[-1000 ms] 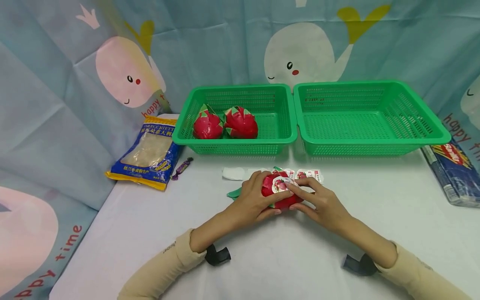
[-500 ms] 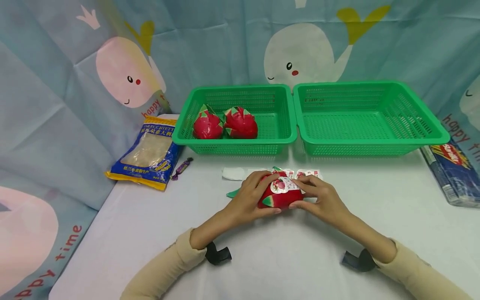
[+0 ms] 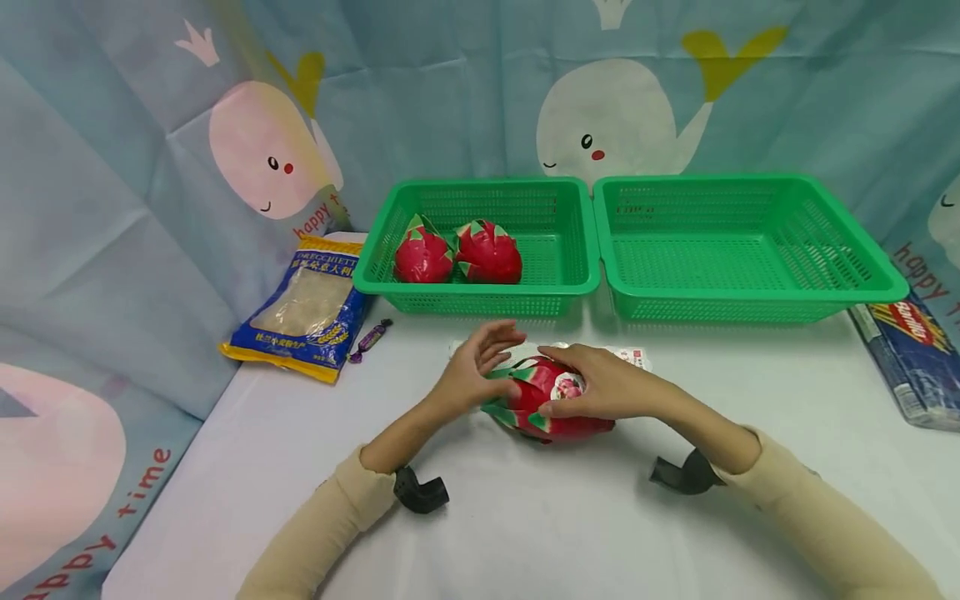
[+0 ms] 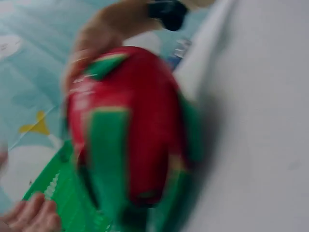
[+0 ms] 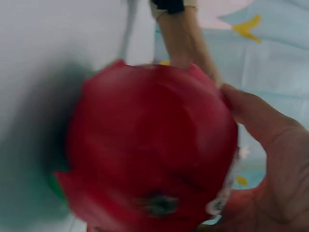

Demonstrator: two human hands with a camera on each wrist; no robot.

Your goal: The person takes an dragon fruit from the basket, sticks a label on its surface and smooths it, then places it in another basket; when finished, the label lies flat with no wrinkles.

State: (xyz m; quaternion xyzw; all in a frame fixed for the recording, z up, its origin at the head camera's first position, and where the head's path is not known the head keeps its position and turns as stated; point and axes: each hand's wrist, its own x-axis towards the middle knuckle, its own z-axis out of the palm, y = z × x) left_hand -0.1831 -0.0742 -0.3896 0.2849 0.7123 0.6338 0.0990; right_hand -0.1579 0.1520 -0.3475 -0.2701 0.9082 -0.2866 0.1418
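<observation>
A red dragon fruit [image 3: 573, 427] with green leaf tips lies on its side at the middle of the white table. My right hand [image 3: 611, 383] grips it from above and the right, thumb on the near side. A white fruit sticker [image 3: 567, 386] shows on its skin beside that thumb. My left hand [image 3: 472, 371], fingers loosely bent and holding nothing, is at the leafy left end. In the left wrist view, the left fingers [image 4: 36, 215] are apart from the dragon fruit [image 4: 145, 121]. The right wrist view has the dragon fruit [image 5: 154, 140] filling its middle, slightly blurred.
Behind the fruit lies a sticker strip [image 3: 636, 357], partly hidden. One green basket [image 3: 480, 291] holds two dragon fruits [image 3: 489, 254]; another green basket [image 3: 750, 295] adjoins it. A pasta bag [image 3: 300, 312] and wrapped candy [image 3: 370, 340] lie left, a blue pack [image 3: 911, 358] right.
My left hand has let go of the dragon fruit and moved slightly left and up. My right hand has moved left over the fruit, which has turned, its leafy end now in sight.
</observation>
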